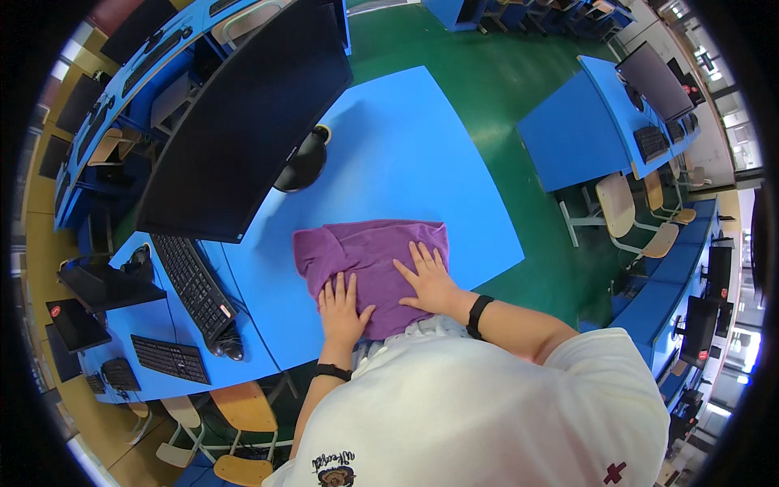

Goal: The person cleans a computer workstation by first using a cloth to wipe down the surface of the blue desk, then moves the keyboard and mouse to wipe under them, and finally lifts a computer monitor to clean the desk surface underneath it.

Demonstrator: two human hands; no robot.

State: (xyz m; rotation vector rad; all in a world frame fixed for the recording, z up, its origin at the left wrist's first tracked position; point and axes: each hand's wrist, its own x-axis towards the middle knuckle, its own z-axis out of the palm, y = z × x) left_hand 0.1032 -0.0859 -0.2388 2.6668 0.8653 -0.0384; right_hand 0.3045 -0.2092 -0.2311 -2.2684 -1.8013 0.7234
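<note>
A folded purple cloth (377,268) lies on the blue desk (420,152) right in front of me, a little wrinkled, with a flap turned over at its left end. My left hand (342,313) rests palm down on its lower left part, fingers apart. On the right part of the cloth my right hand (429,280) lies flat, fingers spread and pointing away from me. Neither hand grips the fabric. The near edge of the cloth reaches my clothing, which hides part of it.
A large black monitor (243,122) stands on its round base (304,164) beyond the cloth to the left. Black keyboards (195,283) and a mouse (228,347) lie at the left. Wooden chairs (243,408) stand along the near left side, and another blue desk (575,131) is at the right.
</note>
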